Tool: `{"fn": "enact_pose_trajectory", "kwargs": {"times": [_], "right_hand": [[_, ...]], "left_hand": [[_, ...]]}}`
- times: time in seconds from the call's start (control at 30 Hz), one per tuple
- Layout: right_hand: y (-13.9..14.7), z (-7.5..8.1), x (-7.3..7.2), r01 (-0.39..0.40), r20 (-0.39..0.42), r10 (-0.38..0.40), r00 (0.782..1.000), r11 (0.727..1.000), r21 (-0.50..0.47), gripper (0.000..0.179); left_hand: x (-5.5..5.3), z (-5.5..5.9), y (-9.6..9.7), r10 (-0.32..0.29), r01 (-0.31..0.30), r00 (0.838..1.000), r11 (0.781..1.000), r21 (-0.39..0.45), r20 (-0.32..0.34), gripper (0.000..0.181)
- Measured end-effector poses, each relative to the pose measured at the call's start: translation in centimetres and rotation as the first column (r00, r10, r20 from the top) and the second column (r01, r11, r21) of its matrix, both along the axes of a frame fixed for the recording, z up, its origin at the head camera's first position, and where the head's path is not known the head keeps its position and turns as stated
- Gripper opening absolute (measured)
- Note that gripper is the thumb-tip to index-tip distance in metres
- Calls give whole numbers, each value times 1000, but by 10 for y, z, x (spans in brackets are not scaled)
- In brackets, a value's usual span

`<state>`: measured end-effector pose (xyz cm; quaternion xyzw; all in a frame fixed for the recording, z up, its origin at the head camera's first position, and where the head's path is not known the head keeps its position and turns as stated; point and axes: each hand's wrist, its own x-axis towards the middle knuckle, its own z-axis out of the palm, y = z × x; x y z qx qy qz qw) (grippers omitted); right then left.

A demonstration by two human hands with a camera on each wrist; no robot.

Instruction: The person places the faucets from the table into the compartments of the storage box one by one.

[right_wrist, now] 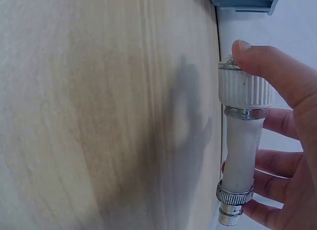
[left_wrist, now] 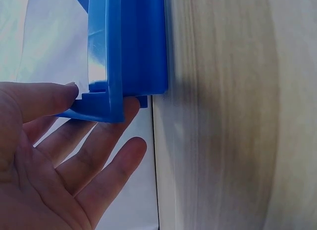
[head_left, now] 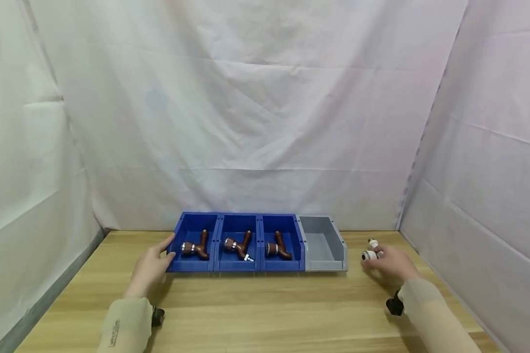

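At the left end of the row, my left hand (head_left: pixel 147 269) pinches the side edge of a blue bin (head_left: pixel 190 266). In the left wrist view its thumb and fingertips meet the bin's rim (left_wrist: pixel 115 57) from opposite sides. To the right of the row, my right hand (head_left: pixel 394 263) holds a white branched pipe fitting (head_left: pixel 369 255) just above the table. The right wrist view shows the fitting's ribbed white knob (right_wrist: pixel 245 89), with the thumb over its end, and a metal connector (right_wrist: pixel 233 198). The other fingers curl behind its body.
Three blue bins and a grey bin (head_left: pixel 320 238) stand joined side by side. Each blue bin holds a brown branched fitting (head_left: pixel 200 251); the middle one (head_left: pixel 240 250) has a silver tip. A white cloth (head_left: pixel 256 122) hangs behind the wooden table (head_left: pixel 265 309) and along both sides.
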<state>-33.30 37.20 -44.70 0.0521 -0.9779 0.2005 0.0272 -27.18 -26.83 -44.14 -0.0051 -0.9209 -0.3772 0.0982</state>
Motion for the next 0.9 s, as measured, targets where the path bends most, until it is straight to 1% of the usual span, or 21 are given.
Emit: {"fn": "enact_pose_trajectory", "kwargs": {"times": [0.07,0.17,0.3,0.4,0.43,0.5,0.57,0.67,0.8,0.9], "right_hand": [[-2,0,0,-3,-17,4,1000,1000,19,61],[-5,1,1,-23,-38,25,999,999,43,59],[-8,4,0,-21,-41,23,999,999,48,59],[-10,9,-1,-23,-44,25,999,999,45,59],[-10,11,-1,-27,-48,29,998,999,47,59],[-11,15,-2,-36,-60,40,997,998,52,61],[-10,17,-3,-41,-69,44,997,998,53,62],[-8,20,-3,-42,-81,46,996,998,52,64],[-6,20,-1,-43,-91,48,995,998,52,64],[-5,19,2,-39,-99,44,994,998,56,64]], "left_hand": [[1,-1,-1,-5,5,1000,1000,16,7,55],[2,-2,-2,-9,9,1000,1000,15,11,55],[3,0,-4,-11,11,1000,1000,2,10,54],[3,-1,-5,-7,7,1000,1000,5,22,55],[3,-1,-6,-9,9,1000,1000,-6,22,55],[2,-1,-8,-10,11,1000,1000,-18,23,55],[1,-1,-8,-10,11,1000,1000,-10,25,56],[-2,2,-6,-14,14,1000,1000,-9,7,55],[-2,3,-3,-22,22,1000,1000,-3,9,55],[0,2,-3,-29,29,999,1000,13,38,56]]}}
